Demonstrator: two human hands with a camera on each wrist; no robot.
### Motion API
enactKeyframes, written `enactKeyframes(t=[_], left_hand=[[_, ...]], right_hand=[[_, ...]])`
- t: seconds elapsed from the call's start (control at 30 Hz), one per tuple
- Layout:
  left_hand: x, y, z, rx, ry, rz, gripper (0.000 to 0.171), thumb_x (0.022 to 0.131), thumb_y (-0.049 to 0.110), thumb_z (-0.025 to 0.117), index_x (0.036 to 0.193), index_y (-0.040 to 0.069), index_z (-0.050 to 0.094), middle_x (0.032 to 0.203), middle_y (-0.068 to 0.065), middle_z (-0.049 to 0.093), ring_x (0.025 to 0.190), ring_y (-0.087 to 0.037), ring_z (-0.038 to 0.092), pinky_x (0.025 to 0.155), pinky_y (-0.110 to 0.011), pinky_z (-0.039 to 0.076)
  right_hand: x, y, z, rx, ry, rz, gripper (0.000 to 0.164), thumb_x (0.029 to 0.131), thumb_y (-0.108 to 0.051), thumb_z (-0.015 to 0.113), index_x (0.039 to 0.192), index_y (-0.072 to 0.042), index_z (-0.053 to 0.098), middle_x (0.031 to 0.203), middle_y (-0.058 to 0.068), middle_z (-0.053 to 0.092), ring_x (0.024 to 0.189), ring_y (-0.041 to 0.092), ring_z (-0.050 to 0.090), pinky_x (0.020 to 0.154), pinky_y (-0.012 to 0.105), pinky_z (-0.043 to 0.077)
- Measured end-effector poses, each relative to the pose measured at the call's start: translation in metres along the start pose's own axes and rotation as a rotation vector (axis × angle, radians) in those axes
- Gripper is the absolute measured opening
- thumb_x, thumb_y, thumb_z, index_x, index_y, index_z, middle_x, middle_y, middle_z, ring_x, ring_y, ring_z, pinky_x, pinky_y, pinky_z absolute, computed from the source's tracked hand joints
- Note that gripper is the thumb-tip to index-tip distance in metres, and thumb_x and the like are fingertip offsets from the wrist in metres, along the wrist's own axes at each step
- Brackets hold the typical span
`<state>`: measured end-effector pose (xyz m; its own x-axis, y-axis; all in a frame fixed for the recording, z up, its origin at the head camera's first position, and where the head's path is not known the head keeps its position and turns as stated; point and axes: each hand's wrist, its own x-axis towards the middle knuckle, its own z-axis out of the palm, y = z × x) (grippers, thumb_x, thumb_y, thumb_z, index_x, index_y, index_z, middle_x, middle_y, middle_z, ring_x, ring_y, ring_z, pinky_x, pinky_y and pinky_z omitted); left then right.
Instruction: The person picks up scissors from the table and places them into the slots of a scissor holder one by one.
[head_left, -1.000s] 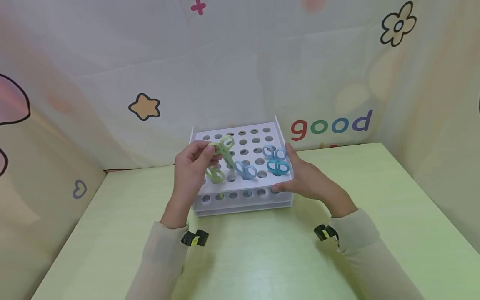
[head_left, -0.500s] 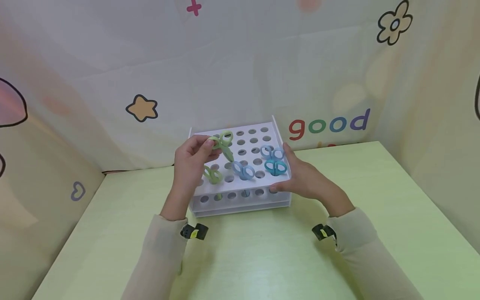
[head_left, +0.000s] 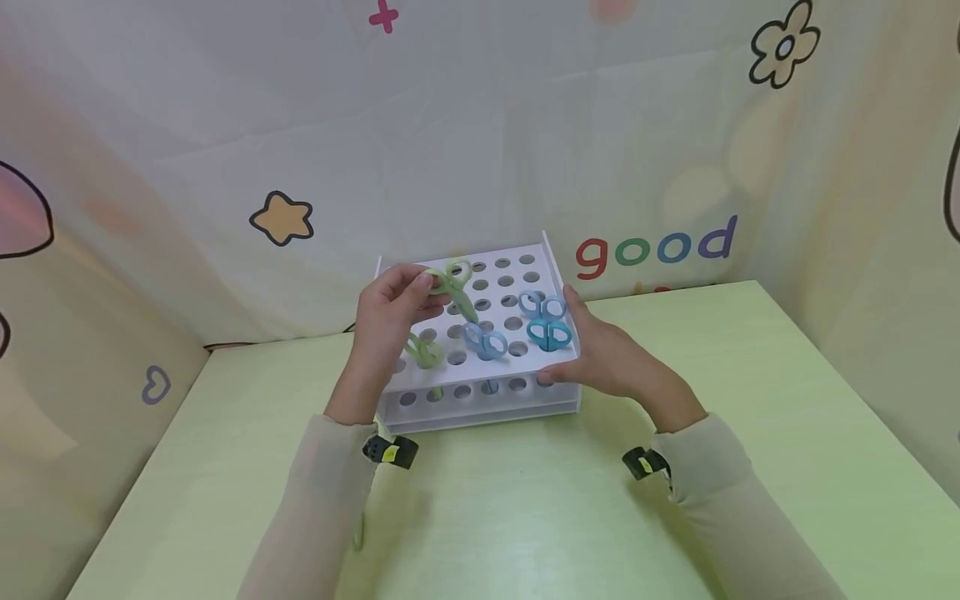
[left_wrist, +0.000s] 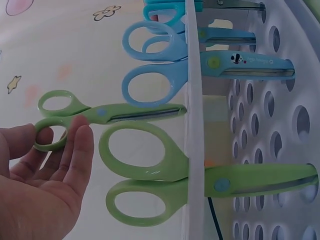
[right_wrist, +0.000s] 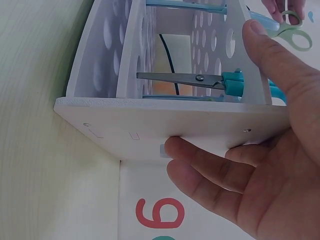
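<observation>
While the rack (head_left: 502,366) keeps its place, one pair of green scissors (left_wrist: 102,113) has edged rightward above it over the last half second, blades angled down toward the top plate; whether the tip touches cannot be told, so its seating in a hole looks unfinished. Left hand (head_left: 390,312): thumb and fingers pinching one handle ring. Right hand (head_left: 615,354): thumb on the front edge, fingers against the outer side, apparently bracing. Standing in holes: a second green pair (left_wrist: 245,177), two light blue pairs (left_wrist: 247,65), one teal pair (right_wrist: 232,84). Surface: pale green bench (head_left: 525,517), rack toward its far edge. Room: pale backdrop (head_left: 420,150), printed with star (head_left: 282,218), flower (head_left: 798,62) and lettering (head_left: 645,252), "good".
</observation>
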<state>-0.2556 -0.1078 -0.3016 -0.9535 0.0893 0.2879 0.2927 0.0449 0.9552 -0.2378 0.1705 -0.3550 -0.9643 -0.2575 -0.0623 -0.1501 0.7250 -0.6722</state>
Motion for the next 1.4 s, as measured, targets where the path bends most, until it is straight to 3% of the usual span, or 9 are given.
enactKeyframes(t=[0.2, 0.4, 0.5, 0.67, 0.93, 1.4], left_hand=[[0.004, -0.002, 0.006, 0.033, -0.060, -0.047, 0.019, 0.104, 0.013, 0.059, 0.113, -0.003, 0.063, 0.108, -0.016, 0.069, 0.093, -0.028, 0.071, 0.082, -0.034, 0.056], [0.007, -0.004, 0.009, 0.240, -0.071, -0.081, 0.018, 0.102, 0.017, 0.062, 0.112, 0.005, 0.071, 0.105, -0.015, 0.069, 0.080, -0.023, 0.064, 0.058, -0.027, 0.045], [0.009, -0.005, 0.010, 0.331, -0.086, -0.063, 0.018, 0.101, 0.016, 0.064, 0.114, 0.007, 0.074, 0.103, -0.014, 0.066, 0.075, -0.020, 0.063, 0.056, -0.025, 0.043], [0.013, -0.008, 0.011, 0.422, -0.120, -0.023, 0.019, 0.101, 0.012, 0.064, 0.115, 0.006, 0.074, 0.102, -0.008, 0.064, 0.076, -0.021, 0.064, 0.061, -0.027, 0.046], [0.018, -0.007, 0.015, 0.571, -0.153, 0.033, 0.018, 0.099, 0.008, 0.065, 0.113, 0.007, 0.076, 0.097, -0.012, 0.069, 0.076, -0.026, 0.064, 0.069, -0.033, 0.047], [0.022, -0.010, 0.021, 0.773, -0.182, -0.041, 0.017, 0.099, 0.010, 0.066, 0.111, 0.012, 0.078, 0.111, -0.004, 0.073, 0.099, -0.023, 0.065, 0.081, -0.038, 0.048]], right_hand=[[0.000, 0.000, 0.000, 0.001, -0.003, 0.004, 0.133, 0.078, -0.044, 0.087, 0.161, -0.019, -0.014, 0.163, 0.017, 0.023, 0.139, 0.039, 0.037, 0.108, 0.057, 0.035], [0.000, 0.000, 0.000, 0.008, 0.002, -0.001, 0.133, 0.078, -0.042, 0.088, 0.162, -0.019, -0.013, 0.164, 0.016, 0.023, 0.139, 0.039, 0.037, 0.107, 0.056, 0.036], [0.001, 0.000, 0.001, 0.010, 0.006, -0.005, 0.133, 0.078, -0.041, 0.088, 0.162, -0.019, -0.013, 0.163, 0.016, 0.024, 0.139, 0.038, 0.038, 0.107, 0.056, 0.037], [0.001, 0.001, 0.001, 0.016, 0.008, -0.017, 0.132, 0.078, -0.040, 0.088, 0.162, -0.018, -0.012, 0.163, 0.016, 0.026, 0.137, 0.038, 0.039, 0.106, 0.056, 0.038], [0.001, 0.002, 0.000, 0.010, 0.004, -0.011, 0.133, 0.078, -0.042, 0.088, 0.162, -0.020, -0.013, 0.163, 0.015, 0.025, 0.138, 0.038, 0.038, 0.107, 0.056, 0.037], [0.001, 0.003, 0.000, 0.014, 0.009, -0.025, 0.134, 0.077, -0.044, 0.088, 0.162, -0.020, -0.013, 0.163, 0.015, 0.026, 0.138, 0.037, 0.039, 0.106, 0.055, 0.038]])
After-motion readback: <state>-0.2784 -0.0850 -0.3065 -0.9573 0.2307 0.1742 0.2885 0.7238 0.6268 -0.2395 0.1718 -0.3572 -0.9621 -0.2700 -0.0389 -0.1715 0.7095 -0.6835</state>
